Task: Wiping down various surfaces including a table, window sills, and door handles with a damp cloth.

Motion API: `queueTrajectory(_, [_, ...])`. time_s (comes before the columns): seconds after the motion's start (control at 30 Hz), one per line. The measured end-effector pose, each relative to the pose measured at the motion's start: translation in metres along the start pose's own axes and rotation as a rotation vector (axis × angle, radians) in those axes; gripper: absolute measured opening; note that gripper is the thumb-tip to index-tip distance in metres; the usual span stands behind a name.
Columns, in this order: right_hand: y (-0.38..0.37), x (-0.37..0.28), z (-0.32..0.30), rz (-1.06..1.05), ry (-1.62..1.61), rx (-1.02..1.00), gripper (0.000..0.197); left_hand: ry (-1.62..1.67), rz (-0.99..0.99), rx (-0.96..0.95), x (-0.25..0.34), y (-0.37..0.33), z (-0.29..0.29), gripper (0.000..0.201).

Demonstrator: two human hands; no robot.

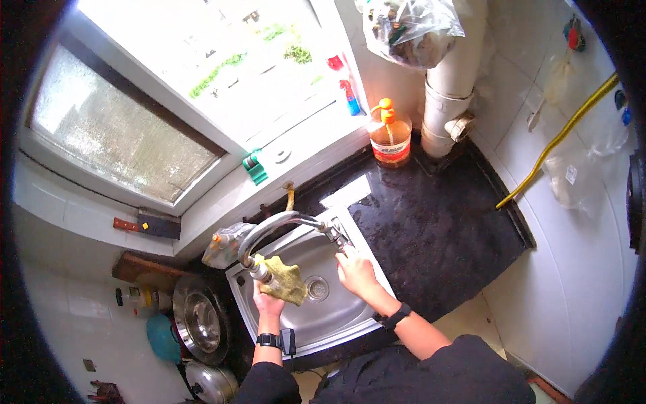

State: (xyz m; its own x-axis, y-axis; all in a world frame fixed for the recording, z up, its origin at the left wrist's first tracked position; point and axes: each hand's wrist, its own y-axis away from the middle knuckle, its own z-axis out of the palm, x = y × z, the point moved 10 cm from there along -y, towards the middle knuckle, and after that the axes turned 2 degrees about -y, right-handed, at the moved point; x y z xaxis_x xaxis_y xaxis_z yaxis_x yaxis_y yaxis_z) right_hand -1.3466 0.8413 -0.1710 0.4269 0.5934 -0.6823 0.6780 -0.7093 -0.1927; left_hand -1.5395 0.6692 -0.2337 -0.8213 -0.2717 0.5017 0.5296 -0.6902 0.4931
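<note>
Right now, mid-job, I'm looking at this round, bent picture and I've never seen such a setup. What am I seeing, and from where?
There is no robot here: these are a person's own bare hands. The one picture comes from a wide fisheye camera on the person's head, looking down, so straight edges bend and the rim goes dark. Its left is the person's left.

The left hand holds a yellow-green cloth at the end of the curved faucet, over a metal sink. The right hand is at the faucet's base; its exact grip is hard to tell.

On the dark countertop stands a bottle with an orange pump, near a thick white pipe.
</note>
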Motion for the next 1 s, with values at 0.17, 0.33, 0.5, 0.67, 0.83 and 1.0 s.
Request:
queueTrajectory(0.17, [0.003,0.005,-0.002,0.012,-0.042,0.053,0.026,-0.055,0.053,0.021,-0.003,-0.002,-0.005,0.053])
queueTrajectory(0.33, [0.004,0.014,0.005,0.077,-0.143,0.007,0.026,-0.020,0.002,0.130,-0.015,-0.001,-0.013,0.056])
queueTrajectory(0.5, [0.008,0.014,0.012,0.106,-0.183,-0.023,0.035,-0.039,-0.046,0.085,-0.015,-0.004,-0.037,0.044])
queueTrajectory(0.67, [0.012,0.017,0.013,0.116,-0.147,-0.016,0.039,-0.052,0.064,0.352,-0.004,0.004,-0.063,0.045])
queueTrajectory(0.83, [0.013,0.018,0.008,0.123,-0.169,0.047,0.034,-0.048,0.076,0.335,0.008,0.001,-0.089,0.044])
queueTrajectory(1.0, [0.012,0.018,0.010,0.165,-0.218,-0.016,0.036,-0.733,0.235,0.159,0.029,-0.001,-0.097,0.039])
